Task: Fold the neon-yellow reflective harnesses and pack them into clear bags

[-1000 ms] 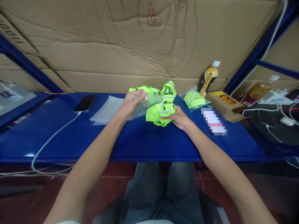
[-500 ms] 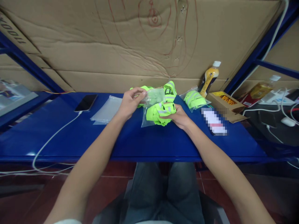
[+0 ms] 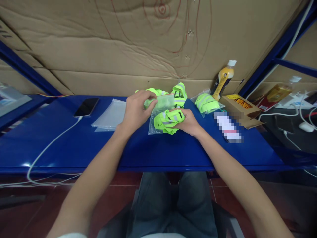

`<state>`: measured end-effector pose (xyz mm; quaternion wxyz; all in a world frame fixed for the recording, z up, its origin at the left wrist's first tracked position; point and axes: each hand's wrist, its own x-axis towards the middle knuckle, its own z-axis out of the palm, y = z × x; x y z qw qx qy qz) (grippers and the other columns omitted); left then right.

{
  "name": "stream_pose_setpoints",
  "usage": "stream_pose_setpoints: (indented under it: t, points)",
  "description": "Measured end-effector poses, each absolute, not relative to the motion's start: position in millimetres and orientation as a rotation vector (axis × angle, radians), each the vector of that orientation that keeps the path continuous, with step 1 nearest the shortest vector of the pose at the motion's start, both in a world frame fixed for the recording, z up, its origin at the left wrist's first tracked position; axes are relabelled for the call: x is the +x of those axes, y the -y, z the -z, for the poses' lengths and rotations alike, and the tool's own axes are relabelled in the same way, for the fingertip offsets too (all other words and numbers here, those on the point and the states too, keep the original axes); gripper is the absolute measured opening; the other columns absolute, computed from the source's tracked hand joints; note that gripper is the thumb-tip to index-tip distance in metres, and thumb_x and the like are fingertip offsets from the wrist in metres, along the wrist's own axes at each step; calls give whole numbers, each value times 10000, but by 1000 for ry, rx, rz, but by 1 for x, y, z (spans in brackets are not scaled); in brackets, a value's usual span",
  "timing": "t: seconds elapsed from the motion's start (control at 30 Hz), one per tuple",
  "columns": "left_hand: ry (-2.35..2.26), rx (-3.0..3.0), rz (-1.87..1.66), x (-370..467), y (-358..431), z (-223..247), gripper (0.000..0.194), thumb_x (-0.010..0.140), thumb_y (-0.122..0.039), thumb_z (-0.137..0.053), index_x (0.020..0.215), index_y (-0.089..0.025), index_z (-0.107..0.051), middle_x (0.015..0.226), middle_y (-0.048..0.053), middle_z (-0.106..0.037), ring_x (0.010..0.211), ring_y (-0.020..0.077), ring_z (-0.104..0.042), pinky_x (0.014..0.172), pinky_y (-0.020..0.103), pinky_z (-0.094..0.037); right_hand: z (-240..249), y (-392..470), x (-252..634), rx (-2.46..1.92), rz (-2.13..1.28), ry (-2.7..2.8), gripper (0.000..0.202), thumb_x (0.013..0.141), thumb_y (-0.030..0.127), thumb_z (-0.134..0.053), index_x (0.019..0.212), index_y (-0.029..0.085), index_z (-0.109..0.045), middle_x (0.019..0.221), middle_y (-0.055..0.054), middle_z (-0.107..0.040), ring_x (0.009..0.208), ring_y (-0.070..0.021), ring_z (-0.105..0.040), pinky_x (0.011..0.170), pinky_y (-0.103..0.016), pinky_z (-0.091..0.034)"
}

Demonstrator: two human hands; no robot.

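My left hand pinches the upper edge of a clear zip bag with a red line along its top. In my right hand is a bundled neon-yellow reflective strap with grey stripes, held against the front of the bag. The bag's lower corner shows beneath the bundle; whether any of the strap is inside I cannot tell. Behind the bag lie more neon straps with a black buckle. A stack of flat clear bags rests left of my left hand.
A packed neon strap in a bag lies to the right, beside a yellow drink bottle and an open cardboard box. A blurred-screen phone sits in front. At left is a black phone on a white cable.
My left hand has spread the bag's top more toward upright and flat. My right hand has wrapped further round the strap bundle. The view has shifted slightly.
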<state>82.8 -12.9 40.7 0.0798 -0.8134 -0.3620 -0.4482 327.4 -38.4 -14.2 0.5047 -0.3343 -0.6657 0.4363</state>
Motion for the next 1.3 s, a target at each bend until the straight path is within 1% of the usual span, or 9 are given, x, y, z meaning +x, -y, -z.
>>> stream_pose_setpoints:
  t: [0.17,0.3,0.4,0.57,0.7,1.0,1.07,1.23,1.3]
  points:
    - [1095,-2455,1368,83,12,-39,153,1017,-333,-699,1138,-242,-727,1078,57,-821,959,249,-773,929,396,-601,15,39,328,-809,-1044,1601,598,480,345,-1089,1008,192,-853,1056,-51,-855,973,-254,-776,983,-425,-631]
    - [1098,-2451,1313,82,11,-39,155,1047,-375,-661,1107,-249,-728,1074,66,-817,999,266,-770,942,412,-592,17,39,327,-822,-1044,1604,642,488,381,-1090,1052,192,-849,1067,-54,-857,976,-260,-783,973,-431,-641]
    - [1103,-2470,1283,82,10,-37,174,1060,-389,-633,1098,-246,-723,1077,73,-818,1024,280,-769,952,425,-586,18,38,327,-834,-1051,1604,684,480,367,-1096,1086,177,-843,1093,-68,-856,972,-258,-786,962,-424,-643]
    - [1127,-2538,1306,81,8,-37,139,1021,-371,-663,1045,-241,-707,1051,59,-806,1005,265,-759,955,410,-575,17,37,328,-835,-1020,1633,656,481,386,-1093,1047,166,-846,1054,-75,-851,993,-274,-784,967,-423,-631]
    - [1155,-2560,1373,82,11,-43,100,978,-341,-694,1003,-245,-690,989,44,-782,929,251,-738,922,404,-573,14,38,329,-840,-1017,1639,624,495,399,-1084,1034,185,-856,1041,-64,-851,991,-273,-783,967,-419,-625]
    - [1173,-2573,1370,86,11,-41,50,965,-273,-632,940,-242,-602,937,56,-719,881,244,-677,875,403,-561,13,39,327,-858,-1027,1618,636,456,401,-1089,1009,186,-857,1013,-59,-854,970,-274,-783,963,-424,-631]
    - [1190,-2531,1357,85,7,-38,39,986,-254,-608,959,-246,-581,969,80,-704,918,270,-668,894,435,-556,12,38,327,-858,-1034,1621,640,455,404,-1089,1008,182,-857,1004,-59,-852,972,-275,-784,964,-420,-630]
    - [1233,-2314,1297,90,4,-27,99,1052,-310,-554,986,-238,-573,1110,170,-659,1129,406,-611,1027,592,-490,12,39,326,-867,-1034,1630,649,456,426,-1087,1014,187,-858,1014,-55,-851,988,-274,-785,983,-423,-629]
    - [1265,-2244,1280,94,5,-23,127,1070,-314,-520,989,-232,-573,1121,180,-650,1132,419,-603,1023,605,-479,12,39,326,-864,-1041,1623,651,449,428,-1089,1006,182,-859,1006,-58,-849,956,-264,-781,969,-419,-630]
